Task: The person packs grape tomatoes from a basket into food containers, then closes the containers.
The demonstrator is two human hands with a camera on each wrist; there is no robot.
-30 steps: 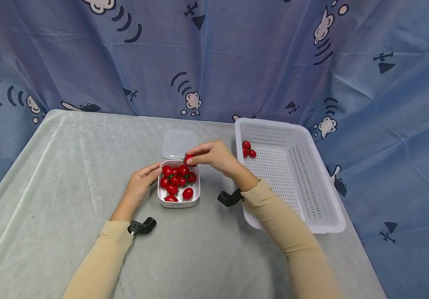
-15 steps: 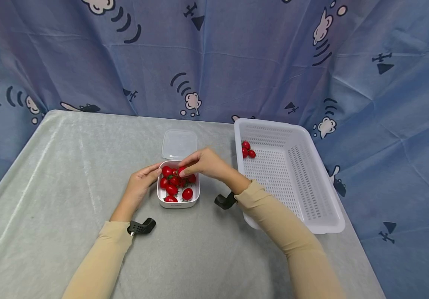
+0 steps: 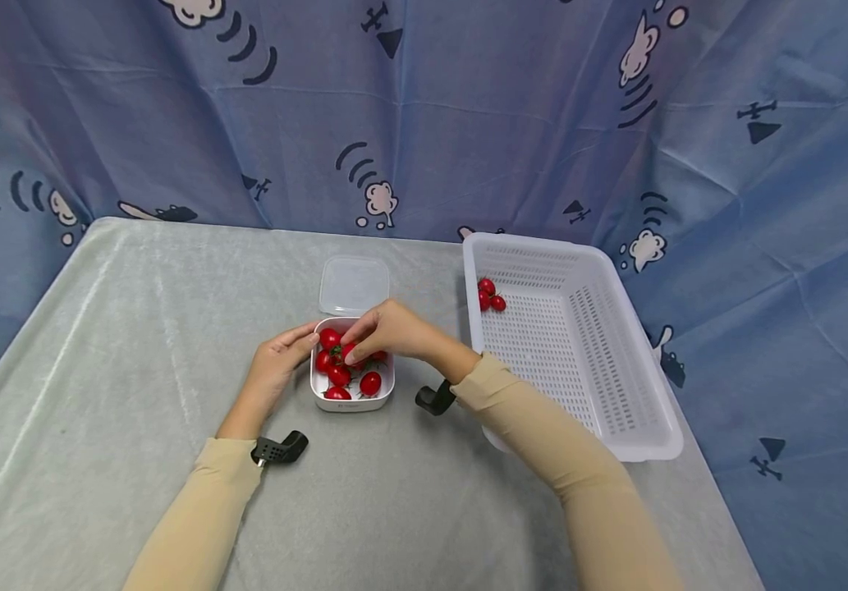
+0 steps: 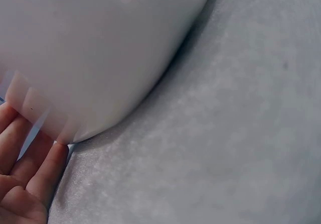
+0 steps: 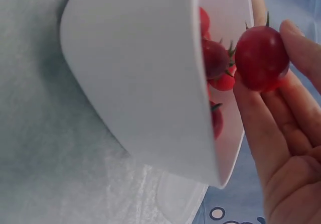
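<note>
My right hand [image 3: 397, 332] pinches a cherry tomato [image 5: 262, 58] with a green stem between thumb and fingers. It is over a small white container [image 3: 353, 405], low near the tomatoes inside. Several red cherry tomatoes [image 3: 339, 375] lie in that container; my right hand covers some of them. At the container's left side my left hand [image 3: 276, 365] rests its fingertips against the outer wall, with the thumb by the rim. The left wrist view shows those fingers [image 4: 45, 171] nearly straight, touching the white wall. Its palm holds nothing visible.
Behind the container lies a clear plastic lid [image 3: 354, 286]. A large white perforated basket [image 3: 660, 443] stands on the right, with a few cherry tomatoes [image 3: 497, 304] in its far left corner. A blue patterned curtain [image 3: 438, 123] hangs behind the grey-covered table [image 3: 172, 361].
My right hand has moved left and toward me, carrying the cherry tomato from the container's far right rim to over its middle. My left hand has stayed at the container's side.
</note>
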